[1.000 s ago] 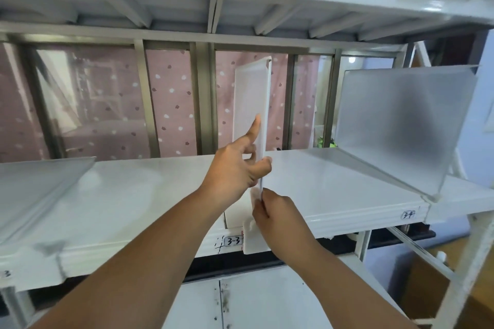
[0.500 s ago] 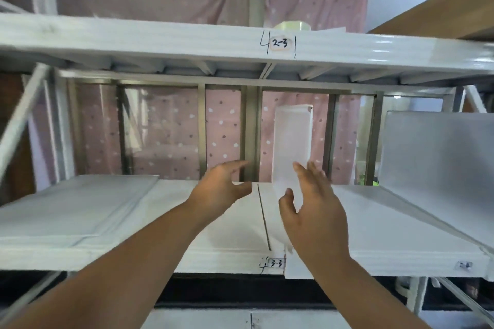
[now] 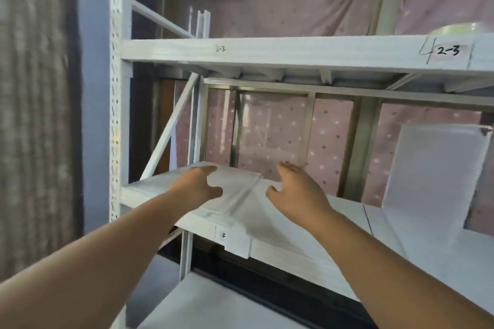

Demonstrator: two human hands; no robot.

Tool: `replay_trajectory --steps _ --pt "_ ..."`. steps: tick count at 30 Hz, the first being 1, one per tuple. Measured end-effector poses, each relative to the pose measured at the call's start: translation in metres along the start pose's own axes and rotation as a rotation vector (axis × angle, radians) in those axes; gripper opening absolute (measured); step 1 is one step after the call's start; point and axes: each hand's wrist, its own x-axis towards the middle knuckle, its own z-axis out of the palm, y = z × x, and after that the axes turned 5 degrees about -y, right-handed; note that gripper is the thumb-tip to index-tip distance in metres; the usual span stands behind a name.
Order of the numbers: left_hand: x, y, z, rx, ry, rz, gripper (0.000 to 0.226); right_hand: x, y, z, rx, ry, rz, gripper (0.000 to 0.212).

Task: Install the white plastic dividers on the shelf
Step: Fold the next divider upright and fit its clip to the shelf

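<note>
Both hands reach over the shelf point(image 3: 307, 246) with fingers spread and nothing held. The left hand point(image 3: 196, 185) hovers at a flat white divider point(image 3: 235, 195) lying on the shelf's left end, perhaps touching it; the right hand point(image 3: 296, 192) is just beside. Another divider point(image 3: 433, 176) stands upright at right

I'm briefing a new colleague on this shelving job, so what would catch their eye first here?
Two bare hands reach in at the centre: the left hand rests on the flat white divider lying at the left end of the shelf, and the right hand hovers open beside it. At the far right an upright divider already stands, and above it a handwritten label reads 2-3.
</note>
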Motion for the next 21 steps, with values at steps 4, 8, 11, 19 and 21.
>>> replay_trajectory --steps 4,8,11,19,21 --pt "-0.012 -0.062 -0.012 -0.01 0.085 -0.15 0.078 0.048 -0.031 0.036 0.101 -0.388 -0.049 0.055" --pt "-0.021 -0.11 -0.017 -0.026 0.123 -0.302 0.08 0.085 -0.06 0.074 -0.011 -0.583 -0.134 0.076" --pt "-0.025 -0.128 -0.022 -0.06 0.11 -0.329 0.077 0.106 -0.078 0.094 -0.056 -0.587 -0.169 0.074" --pt "-0.032 -0.172 -0.017 -0.099 0.011 -0.365 0.071 0.131 -0.106 0.134 -0.065 -0.63 -0.142 0.086" --pt "-0.034 -0.178 -0.014 -0.098 -0.012 -0.364 0.072 0.127 -0.106 0.143 -0.095 -0.648 -0.134 0.087"
